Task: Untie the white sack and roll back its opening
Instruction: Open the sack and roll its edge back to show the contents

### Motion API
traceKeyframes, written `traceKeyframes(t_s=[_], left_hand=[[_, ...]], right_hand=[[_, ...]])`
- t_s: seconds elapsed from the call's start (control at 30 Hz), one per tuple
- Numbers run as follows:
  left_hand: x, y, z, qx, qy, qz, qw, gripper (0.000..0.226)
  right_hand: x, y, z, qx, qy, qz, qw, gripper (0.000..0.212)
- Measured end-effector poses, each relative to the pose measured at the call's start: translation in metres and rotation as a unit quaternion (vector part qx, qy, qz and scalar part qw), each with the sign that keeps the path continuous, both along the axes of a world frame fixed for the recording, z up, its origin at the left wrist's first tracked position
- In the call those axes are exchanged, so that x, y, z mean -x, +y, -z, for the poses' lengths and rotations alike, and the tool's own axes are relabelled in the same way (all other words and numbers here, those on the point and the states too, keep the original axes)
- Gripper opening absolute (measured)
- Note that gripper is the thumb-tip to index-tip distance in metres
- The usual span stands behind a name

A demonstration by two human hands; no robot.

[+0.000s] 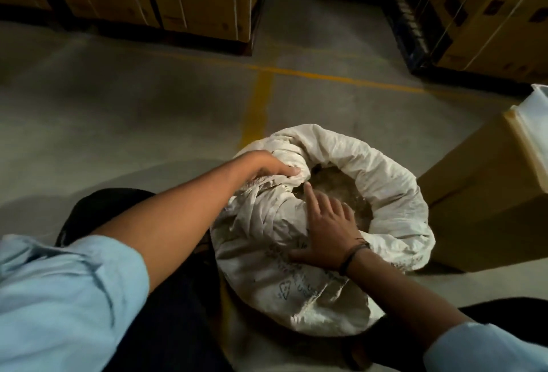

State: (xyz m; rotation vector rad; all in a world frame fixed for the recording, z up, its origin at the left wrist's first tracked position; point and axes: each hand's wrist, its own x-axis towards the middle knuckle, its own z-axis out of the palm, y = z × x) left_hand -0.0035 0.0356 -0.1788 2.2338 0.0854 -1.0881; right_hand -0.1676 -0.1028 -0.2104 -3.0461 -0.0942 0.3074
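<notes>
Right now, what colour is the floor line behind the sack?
Yellow; the floor line shows best in the head view.

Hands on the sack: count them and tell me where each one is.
2. The left hand grips the sack's rolled rim on its left side; the right hand rests flat on the near rim, fingers straight. None seem hidden.

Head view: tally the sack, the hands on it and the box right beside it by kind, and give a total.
Sack: 1
Hands: 2 (left hand, right hand)
Box: 1
Total: 4
</notes>
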Motion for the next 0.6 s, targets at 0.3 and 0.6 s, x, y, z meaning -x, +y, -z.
traceKeyframes(t_s=[0.3, 0.6], left_hand=[[-0.033, 0.0, -0.022, 0.299, 0.036, -0.257, 0.918, 0.042], [-0.055, -0.006, -0.016, 0.366, -0.054, -0.415, 0.831, 0.046]], right_hand=[[-0.001, 0.005, 0.028, -0.045, -0.011, 0.119, 0.992, 0.118], [0.079, -0.007, 0.06, 0.007, -0.08, 0.016, 0.997, 0.097]])
